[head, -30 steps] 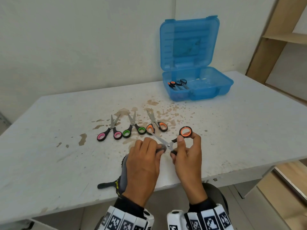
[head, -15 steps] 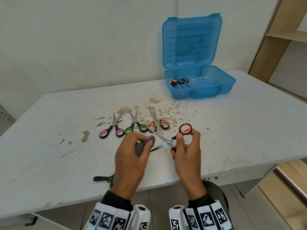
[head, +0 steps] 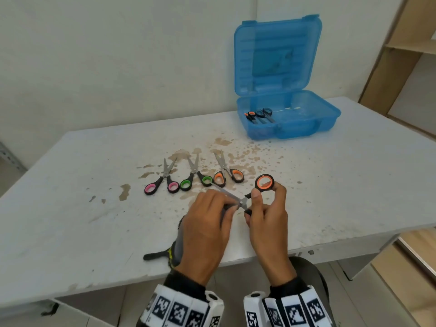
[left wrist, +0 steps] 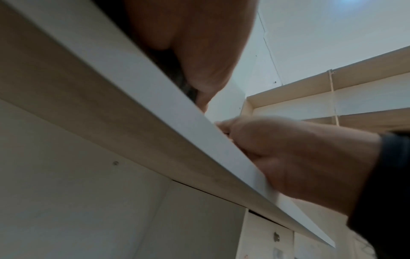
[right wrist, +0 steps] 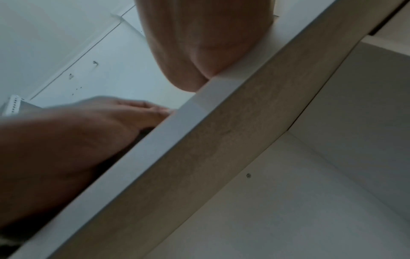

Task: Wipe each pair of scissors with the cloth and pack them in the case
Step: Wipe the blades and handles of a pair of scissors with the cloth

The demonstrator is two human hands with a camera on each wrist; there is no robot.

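My right hand point(head: 264, 204) holds a pair of orange-handled scissors point(head: 264, 182) by its handles, blades spread and pointing left. My left hand point(head: 212, 215) pinches a dark grey cloth point(head: 176, 246) around the lower blade near the pivot; the upper blade point(head: 221, 188) shows bare. Three more pairs lie in a row on the table: pink point(head: 162, 182), green point(head: 195, 178) and orange point(head: 227, 172). The open blue case point(head: 328, 119) stands at the back right with two pairs point(head: 259, 114) inside. Both wrist views look up from under the table edge point(left wrist: 177, 112) and show only hands.
The white table point(head: 70, 208) is stained brown around the scissors. A wall runs behind it. Wooden shelving point(head: 410, 48) stands at the far right. The cloth's tail hangs near the table's front edge.
My left hand with the cloth slid left along the blade, then came back right to the pivot. The right hand kept its hold on the handles.
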